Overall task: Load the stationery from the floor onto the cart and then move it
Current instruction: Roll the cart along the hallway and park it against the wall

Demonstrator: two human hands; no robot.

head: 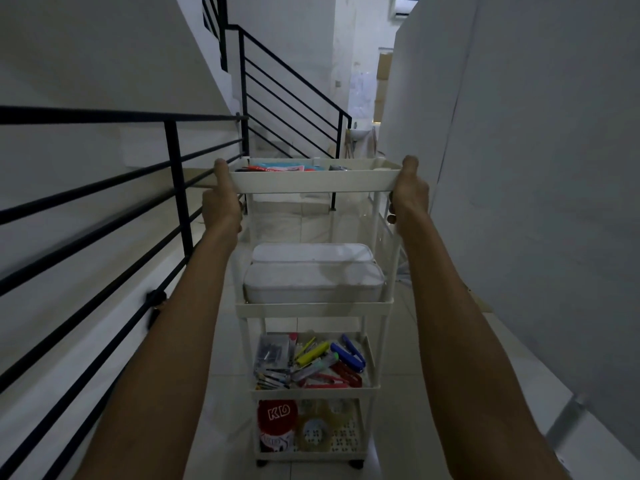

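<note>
Head view: my left hand and right hand grip the cart rim's ends; its width runs left-right, passage ahead.

dim corridor, black stair railing

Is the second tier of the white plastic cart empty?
No, two white lidded plastic boxes fill the second tier of the white plastic cart.
</note>
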